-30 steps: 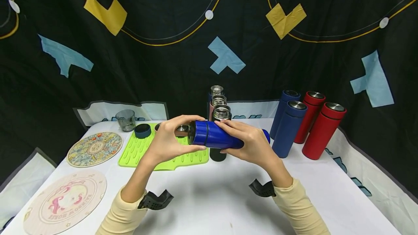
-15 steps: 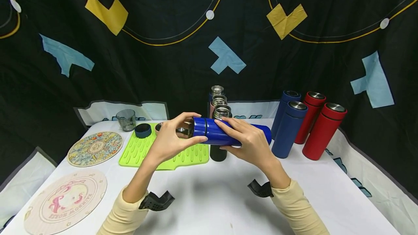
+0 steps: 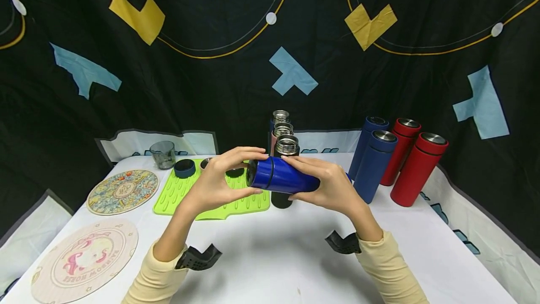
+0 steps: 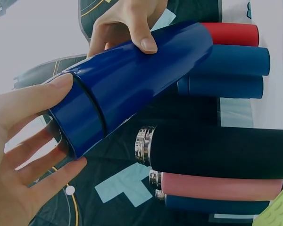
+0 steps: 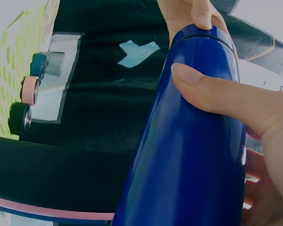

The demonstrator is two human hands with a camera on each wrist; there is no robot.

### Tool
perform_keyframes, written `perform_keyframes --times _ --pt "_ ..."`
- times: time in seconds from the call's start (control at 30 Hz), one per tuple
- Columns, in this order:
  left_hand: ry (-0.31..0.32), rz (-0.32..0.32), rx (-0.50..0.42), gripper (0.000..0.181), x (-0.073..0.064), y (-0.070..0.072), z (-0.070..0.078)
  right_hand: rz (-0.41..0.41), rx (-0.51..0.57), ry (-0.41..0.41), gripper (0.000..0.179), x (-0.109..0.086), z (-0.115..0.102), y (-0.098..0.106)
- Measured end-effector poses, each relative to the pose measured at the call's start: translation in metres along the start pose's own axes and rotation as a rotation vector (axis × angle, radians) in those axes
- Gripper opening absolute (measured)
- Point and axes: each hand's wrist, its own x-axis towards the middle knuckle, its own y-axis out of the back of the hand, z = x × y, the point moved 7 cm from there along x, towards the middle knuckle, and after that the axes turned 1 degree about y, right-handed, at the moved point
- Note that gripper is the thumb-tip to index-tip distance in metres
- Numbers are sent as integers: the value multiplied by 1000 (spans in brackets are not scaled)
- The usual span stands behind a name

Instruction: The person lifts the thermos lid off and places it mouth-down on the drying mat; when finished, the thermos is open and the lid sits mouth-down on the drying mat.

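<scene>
A glossy blue thermos (image 3: 291,176) is held lengthwise above the table between both hands, its lid end to the left. My left hand (image 3: 219,177) holds the lid (image 4: 78,115), thumb on one side and fingers spread round the other. A dark seam separates the lid from the body. My right hand (image 3: 326,182) grips the thermos body, with the thumb (image 5: 198,87) lying along it and the other fingers mostly hidden behind. Just behind the thermos stands an uncapped black bottle (image 4: 217,150), with a pink one (image 4: 221,185) and a dark blue one (image 4: 217,204) in line.
A green drying mat (image 3: 177,201) at the left bears a dark blue lid (image 3: 184,169), a pink lid (image 5: 29,90) and a black lid (image 5: 20,118). A glass (image 3: 163,155) and two round mats lie further left. Capped blue bottles (image 3: 373,168) and red bottles (image 3: 417,172) stand right.
The thermos tilted more level half a second ago, then its lid end swung down and toward the camera. The left hand shifted slightly at the lid, and the right hand moved a little rightward.
</scene>
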Motion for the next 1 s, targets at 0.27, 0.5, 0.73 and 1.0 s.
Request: perform_keyframes --times 0.27,0.5,0.73,1.0 --pt "84 78 -16 64 -2 3 -6 31 -88 21 80 2 -5 -1" --pt "282 110 -41 57 -4 2 -18 45 -210 53 82 3 -8 -5" --pt "295 33 -18 65 -5 -1 -22 31 -201 41 82 2 -6 -5" --pt "112 -60 -23 79 -1 -2 -11 -5 -73 11 82 0 -1 -1"
